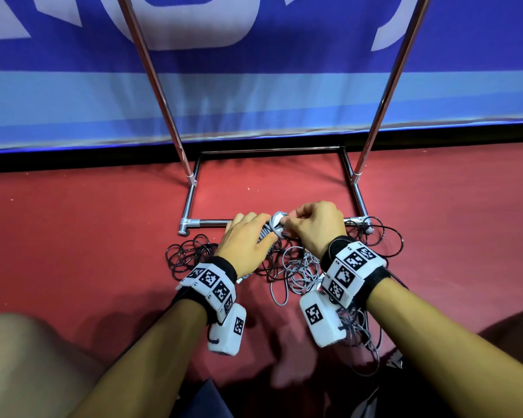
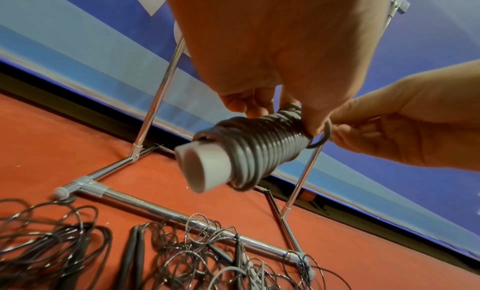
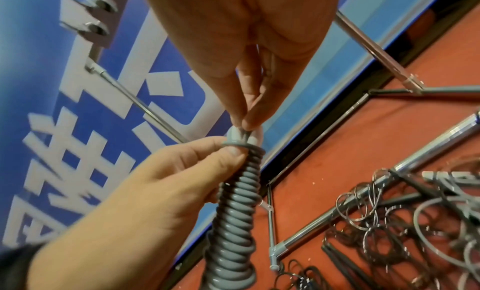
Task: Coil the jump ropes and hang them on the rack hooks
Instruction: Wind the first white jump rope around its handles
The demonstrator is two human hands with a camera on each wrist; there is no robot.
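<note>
1. The left hand (image 1: 244, 240) is wrapped around a grey jump rope (image 2: 262, 150) wound tightly round its own white handles (image 2: 205, 167), with thumb and fingers closed round the wound section.
2. The right hand (image 1: 314, 227) pinches the last turn of cord at the top end of the bundle between thumb and fingertips (image 3: 246, 120); its other fingers are curled in.
3. The bundle is held in the air above the front bar of the rack (image 1: 212, 222), just over the red floor (image 1: 88, 221), between the two hands.
4. Its long axis runs from the white handle ends, near the left wrist, up and away toward the right hand's pinch, so the bare handle tips point back at the person.
5. Risk, as I judge it: the windings look springy, so if the pinch slips before the end is tucked under a turn, the top turns could loosen and the coil unwind.
6. A second risk is the loose dark ropes (image 1: 187, 254) and thin grey cords (image 1: 296, 267) tangled on the floor just below, along the rack's front edge; a dangling end could snag in them on lifting.
7. The hooks (image 3: 96, 17) sit high on the rack, so nothing is hung yet.
</note>
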